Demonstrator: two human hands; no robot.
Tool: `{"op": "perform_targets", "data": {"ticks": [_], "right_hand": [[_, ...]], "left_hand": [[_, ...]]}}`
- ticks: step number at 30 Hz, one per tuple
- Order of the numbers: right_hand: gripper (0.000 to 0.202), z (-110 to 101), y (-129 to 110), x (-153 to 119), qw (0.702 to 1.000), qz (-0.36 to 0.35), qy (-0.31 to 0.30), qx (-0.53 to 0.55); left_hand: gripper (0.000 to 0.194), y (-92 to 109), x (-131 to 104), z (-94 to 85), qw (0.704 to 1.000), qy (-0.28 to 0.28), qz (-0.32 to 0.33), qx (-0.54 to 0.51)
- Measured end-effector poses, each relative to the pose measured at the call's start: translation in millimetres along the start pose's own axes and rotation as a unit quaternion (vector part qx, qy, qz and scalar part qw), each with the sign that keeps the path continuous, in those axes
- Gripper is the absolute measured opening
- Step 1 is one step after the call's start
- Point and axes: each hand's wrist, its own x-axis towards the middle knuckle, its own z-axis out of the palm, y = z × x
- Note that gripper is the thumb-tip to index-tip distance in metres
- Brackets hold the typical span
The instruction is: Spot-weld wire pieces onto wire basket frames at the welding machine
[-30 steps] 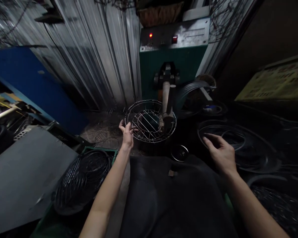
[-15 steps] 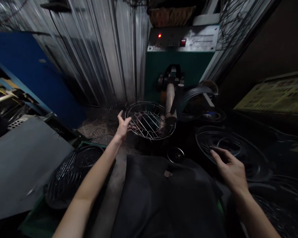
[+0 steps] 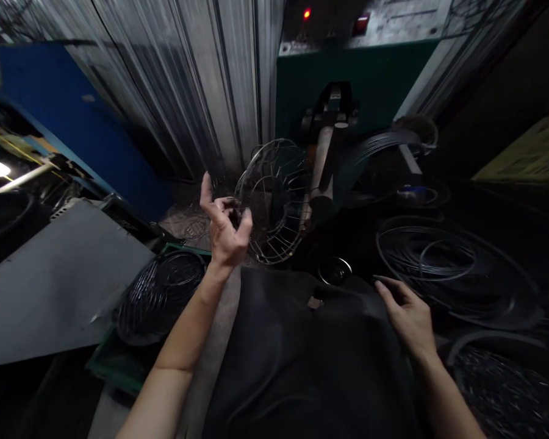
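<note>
Tilted up on its side beside the machine's arm is a round wire basket (image 3: pixel 281 253) with ribs running between its rings. My left hand (image 3: pixel 229 235) is at its left rim, thumb and lower fingers curled on the wire while the index finger points up. To the right, my right hand (image 3: pixel 409 314) hovers over the edge of the dark apron (image 3: pixel 311 366). Its thumb and fingertips are drawn close together; anything between them is too small to make out. The green machine (image 3: pixel 361 79) holds a thick cylindrical arm (image 3: pixel 322 158) whose lower end is near the basket's right side.
A round tub (image 3: pixel 521 308) with wire rings stands at right, above another container (image 3: pixel 503 384) of small metal pieces. A green crate (image 3: pixel 114 360) at left holds dark wire baskets (image 3: pixel 150 299). A grey sheet (image 3: pixel 68 286) and blue panel (image 3: pixel 73 122) are further left.
The basket has gone from nearly flat to tilted upright, with my left hand turned at its rim. My right hand has come away from the wire tub toward my body. The view has dipped.
</note>
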Motion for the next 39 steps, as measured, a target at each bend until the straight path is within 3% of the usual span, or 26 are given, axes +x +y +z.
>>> {"op": "perform_targets", "data": {"ticks": [3,5,8,10,12,15,18,20,22,24,26,28,30,34,39], "right_hand": [[0.05,-3.1,-3.1,-8.9,1.0,0.012,-0.003,0.013],[0.052,-10.2,-8.3,-18.6,1.0,0.023,-0.007,0.014],[0.051,-21.2,-25.2,-36.9,0.999,0.031,-0.015,-0.006],[0.047,-21.5,-45.3,-49.3,0.999,-0.002,-0.036,-0.012],[0.042,-12.6,-72.2,-62.5,0.994,-0.073,-0.084,0.008],[0.039,12.9,-112.4,-81.0,0.973,-0.147,-0.165,0.063],[0.039,37.5,-132.6,-88.3,0.966,-0.122,-0.205,0.101],[0.038,45.5,-133.0,-87.4,0.965,-0.089,-0.216,0.121],[0.04,46.3,-126.8,-84.8,0.964,-0.053,-0.226,0.131],[0.041,42.4,-117.9,-81.8,0.962,-0.032,-0.247,0.115],[0.042,36.8,-109.5,-79.5,0.958,-0.035,-0.275,0.069],[0.042,31.5,-104.1,-78.7,0.954,-0.052,-0.296,0.01],[0.041,27.6,-102.3,-79.8,0.949,-0.068,-0.307,-0.038],[0.04,24.1,-104.9,-84.8,0.941,-0.087,-0.314,-0.092],[0.038,25.7,-104.0,-85.1,0.933,-0.094,-0.329,-0.11]], "left_hand": [[0.095,12.6,-4.9,-11.2,0.996,0.011,0.028,0.085],[0.095,16.6,-17.1,-26.9,0.989,0.03,0.001,0.143],[0.093,20.7,-55.5,-51.5,0.98,0.051,-0.061,0.184],[0.094,22.3,-90.0,-57.1,0.98,0.04,-0.097,0.169],[0.095,20.5,-124.9,-50.5,0.982,0.023,-0.113,0.151],[0.093,11.1,-171.2,-26.6,0.98,0.012,-0.116,0.161],[0.093,1.0,-207.5,-6.2,0.981,0.021,-0.058,0.183],[0.098,-0.3,-221.1,-5.6,0.983,-0.003,-0.007,0.183],[0.1,4.2,-221.8,-18.5,0.975,-0.086,0.011,0.203],[0.081,11.4,-209.4,-40.1,0.95,-0.173,0.007,0.26],[0.044,15.6,-188.1,-60.4,0.934,-0.177,0.032,0.31],[0.023,13.2,-164.8,-70.3,0.934,-0.175,0.102,0.295],[0.02,5.5,-145.4,-67.3,0.918,-0.226,0.199,0.26],[0.02,-7.7,-128.0,-41.7,0.844,-0.325,0.357,0.232],[0.024,-7.0,-133.8,-25.4,0.78,-0.38,0.424,0.259]]}}
